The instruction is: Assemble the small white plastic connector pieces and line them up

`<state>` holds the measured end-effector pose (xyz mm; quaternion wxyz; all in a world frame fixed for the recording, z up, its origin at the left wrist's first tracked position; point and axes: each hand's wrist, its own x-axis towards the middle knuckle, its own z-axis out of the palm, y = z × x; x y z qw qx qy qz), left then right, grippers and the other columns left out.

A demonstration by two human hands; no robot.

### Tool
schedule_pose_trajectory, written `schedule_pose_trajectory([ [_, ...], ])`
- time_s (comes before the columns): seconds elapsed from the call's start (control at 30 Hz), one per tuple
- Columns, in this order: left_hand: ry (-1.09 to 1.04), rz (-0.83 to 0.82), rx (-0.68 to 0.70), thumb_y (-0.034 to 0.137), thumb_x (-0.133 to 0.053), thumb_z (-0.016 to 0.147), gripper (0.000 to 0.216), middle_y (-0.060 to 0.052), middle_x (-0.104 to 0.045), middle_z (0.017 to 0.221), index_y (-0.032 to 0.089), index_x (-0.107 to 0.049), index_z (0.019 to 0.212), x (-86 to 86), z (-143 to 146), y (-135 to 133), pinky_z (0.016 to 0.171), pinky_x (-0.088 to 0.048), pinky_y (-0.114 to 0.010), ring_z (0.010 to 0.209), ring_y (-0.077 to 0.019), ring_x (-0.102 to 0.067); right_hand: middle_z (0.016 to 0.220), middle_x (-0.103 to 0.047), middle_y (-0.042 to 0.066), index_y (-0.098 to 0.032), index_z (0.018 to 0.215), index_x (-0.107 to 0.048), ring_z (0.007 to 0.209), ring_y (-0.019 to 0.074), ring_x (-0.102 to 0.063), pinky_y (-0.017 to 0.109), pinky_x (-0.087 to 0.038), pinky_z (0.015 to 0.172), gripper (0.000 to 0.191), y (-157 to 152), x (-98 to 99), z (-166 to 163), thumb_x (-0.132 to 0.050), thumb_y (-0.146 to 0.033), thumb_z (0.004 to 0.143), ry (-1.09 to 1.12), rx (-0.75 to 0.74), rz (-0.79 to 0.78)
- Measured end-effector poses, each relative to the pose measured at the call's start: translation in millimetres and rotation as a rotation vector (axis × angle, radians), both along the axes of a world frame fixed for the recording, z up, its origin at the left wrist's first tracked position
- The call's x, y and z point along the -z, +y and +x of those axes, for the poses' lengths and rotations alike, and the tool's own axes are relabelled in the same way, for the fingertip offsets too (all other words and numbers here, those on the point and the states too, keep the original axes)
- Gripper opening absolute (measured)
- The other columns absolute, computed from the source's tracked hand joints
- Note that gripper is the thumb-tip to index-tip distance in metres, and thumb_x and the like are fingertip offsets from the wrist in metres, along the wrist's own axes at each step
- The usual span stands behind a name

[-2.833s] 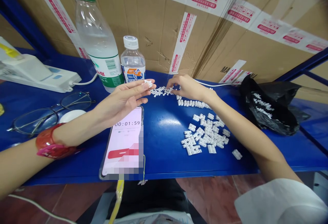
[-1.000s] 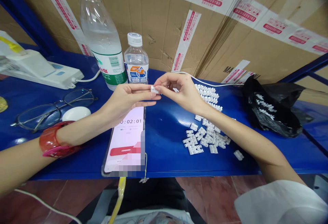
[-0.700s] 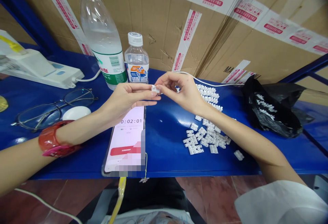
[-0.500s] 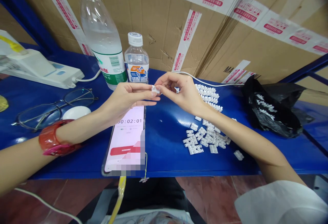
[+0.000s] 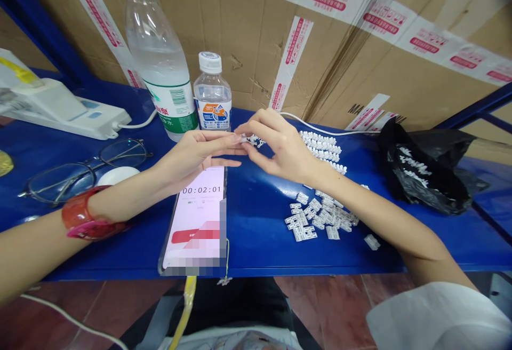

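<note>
"What's the setting in the head view?"
"A blue table [image 5: 256, 232], with cardboard boxes [image 5: 248, 19] filling the top of the frame and reddish floor tiles [image 5: 332, 307] at the bottom. A power strip [image 5: 102, 120] and glasses [image 5: 60, 184] lie at left, a black bag [image 5: 432, 192] at right."
"Any writing?"
"The phone [image 5: 196, 216], lower left of centre, reads 00:02:01. The large bottle [image 5: 160, 46], upper left, has a green-and-white label; the small bottle [image 5: 212, 91] beside it, an orange-and-blue one. Red Chinese print marks the white tape [image 5: 294, 56]. One box shows 'MA', the rest covered."
"And the grip?"
"The left hand [image 5: 196, 152], fingers nearly straight, pinches a small white piece [image 5: 243, 138] at mid-frame. The right hand [image 5: 280, 144] is half curled, thumb and forefinger at that piece; whether they grip it, I can't tell."
"Other pieces?"
"Loose white bits [image 5: 258, 141] just behind the fingers, rows [image 5: 326, 150] right of centre, a scattered heap [image 5: 328, 214] below those."
</note>
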<state>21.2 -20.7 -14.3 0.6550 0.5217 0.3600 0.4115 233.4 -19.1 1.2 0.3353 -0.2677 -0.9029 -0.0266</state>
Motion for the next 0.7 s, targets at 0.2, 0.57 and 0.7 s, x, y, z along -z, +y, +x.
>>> schedule_pose_trajectory([
  [0.2,0.0,0.004,0.026,0.038,-0.088,0.083,0.019,-0.01,-0.084,0.119,0.024,-0.087,0.096,-1.8,-1.7,-1.0,0.099,-0.064,-0.045,0.128,-0.033,-0.071,0.112,-0.062,0.009,-0.02,0.113,-0.06,0.102,0.0235,-0.058,0.044,-0.052,0.09,0.015,2.5,6.5,-0.7,-0.046,-0.023,0.109,-0.063,0.056,0.14],
  [0.57,0.014,0.026,-0.002,0.04,-0.092,0.077,0.023,-0.011,-0.084,0.114,0.023,-0.088,0.093,-2.2,1.9,-2.9,0.101,-0.063,-0.048,0.125,-0.035,-0.072,0.108,-0.063,0.01,-0.02,0.107,-0.061,0.099,0.024,-0.054,0.044,-0.049,0.088,0.022,1.6,4.6,1.0,-0.042,-0.03,0.112,-0.123,0.047,0.171],
  [0.7,0.008,0.03,-0.023,0.034,-0.094,0.073,0.023,-0.01,-0.085,0.111,0.022,-0.088,0.091,-2.5,2.9,-4.5,0.102,-0.064,-0.049,0.118,-0.0338,-0.075,0.11,-0.065,0.01,-0.021,0.107,-0.062,0.1,0.0246,-0.055,0.044,-0.047,0.087,0.022,1.0,5.6,0.0,-0.041,-0.026,0.111,-0.135,0.05,0.176],
])
